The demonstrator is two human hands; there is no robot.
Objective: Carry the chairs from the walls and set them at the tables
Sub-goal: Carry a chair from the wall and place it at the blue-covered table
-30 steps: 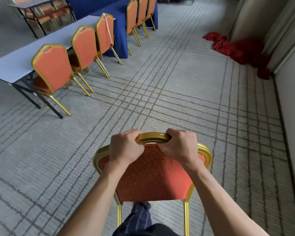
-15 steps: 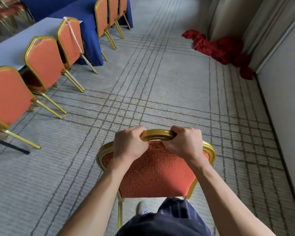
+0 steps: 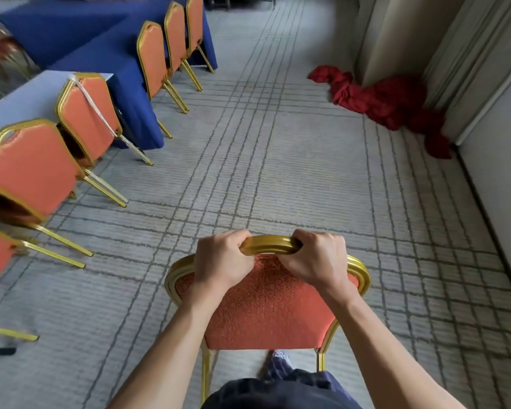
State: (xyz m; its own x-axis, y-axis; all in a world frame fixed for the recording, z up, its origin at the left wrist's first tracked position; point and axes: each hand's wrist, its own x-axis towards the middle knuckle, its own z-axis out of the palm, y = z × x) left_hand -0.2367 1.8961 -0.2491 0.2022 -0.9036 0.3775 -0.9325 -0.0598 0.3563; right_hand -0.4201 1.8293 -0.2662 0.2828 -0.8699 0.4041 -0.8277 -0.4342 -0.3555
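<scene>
Both hands are on the chair (image 3: 266, 308), right up at the gold top rail (image 3: 269, 245) of its back. The left hand (image 3: 223, 262) has its fingers curled over the rail. The right hand (image 3: 316, 261) does the same just beside it, with a short bit of bare rail showing between the two. So both are wrapped tight round it, nothing loose.

The chair has an orange padded back and sits straight in front of the person, over the grey lined carpet (image 3: 307, 172), in the aisle and apart from the tables. Can't tell if its legs touch the floor.

Off to the left a row of chairs (image 3: 33, 169) is tucked at a pale tabletop (image 3: 18, 98), one with a white cord (image 3: 98, 110) across its back. Three far chairs (image 3: 152, 57) stand at a blue-draped table (image 3: 80, 33). A red cloth (image 3: 381, 98) lies heaped by the wall (image 3: 499, 178) on the right.
</scene>
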